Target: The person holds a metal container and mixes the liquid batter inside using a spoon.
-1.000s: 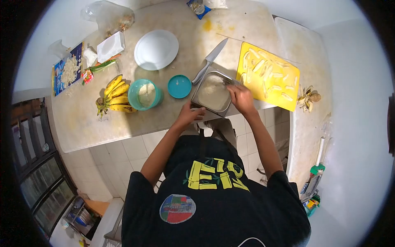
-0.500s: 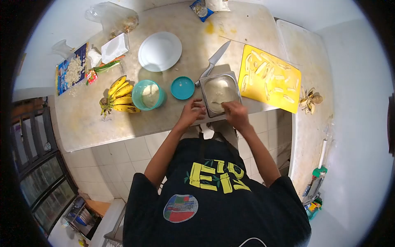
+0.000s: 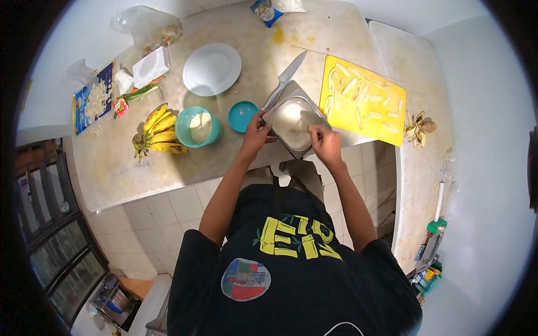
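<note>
A rectangular metal pan [image 3: 292, 150] with a pale, cloudy batter-like mix inside stands slantwise at the counter's front edge. My left hand [image 3: 258, 138] grips its left side, fingers along the rim. Over the right part of the pan, my right hand [image 3: 326, 147] is closed in a pinch; whatever it holds is hidden by the fingers. A large knife [image 3: 287, 77] lies just behind the pan. Left of my left hand is a teal lid [image 3: 243, 116], and beside that a teal tub [image 3: 212, 134] containing white powder.
Sliced bananas cover a yellow cutting board [image 3: 381, 126] on the right, with peels [image 3: 416, 130] beyond it. A bunch of bananas [image 3: 162, 134], a white plate [image 3: 212, 70], a white box [image 3: 151, 67] and a blue packet [image 3: 266, 13] also lie on the counter [image 3: 129, 179].
The pan has turned, its front now swung to the right. My left hand has come up against its left side, and my right hand has shifted slightly over the mix.
</note>
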Action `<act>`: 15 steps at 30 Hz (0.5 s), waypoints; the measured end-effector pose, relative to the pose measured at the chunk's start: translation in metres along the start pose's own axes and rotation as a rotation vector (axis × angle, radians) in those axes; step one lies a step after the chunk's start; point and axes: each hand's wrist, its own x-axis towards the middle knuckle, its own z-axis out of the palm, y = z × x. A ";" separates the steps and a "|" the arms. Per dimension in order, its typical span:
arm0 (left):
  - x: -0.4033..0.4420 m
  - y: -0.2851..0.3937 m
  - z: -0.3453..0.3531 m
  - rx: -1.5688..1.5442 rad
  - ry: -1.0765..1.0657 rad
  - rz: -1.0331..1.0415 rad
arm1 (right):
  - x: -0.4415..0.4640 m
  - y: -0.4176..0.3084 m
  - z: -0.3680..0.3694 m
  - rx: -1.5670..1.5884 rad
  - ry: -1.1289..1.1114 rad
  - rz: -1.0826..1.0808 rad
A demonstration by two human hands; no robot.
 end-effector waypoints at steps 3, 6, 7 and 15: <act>-0.005 -0.003 -0.006 0.055 -0.073 -0.029 | 0.014 0.001 0.000 -0.127 0.163 -0.026; -0.022 0.000 -0.005 0.000 -0.086 -0.129 | 0.009 -0.004 0.001 -0.214 0.049 0.004; -0.028 -0.001 -0.004 -0.039 -0.085 -0.174 | 0.005 -0.012 -0.002 -0.174 -0.025 0.028; -0.019 -0.025 -0.016 0.233 -0.089 -0.084 | -0.004 0.011 -0.003 -0.046 0.007 0.042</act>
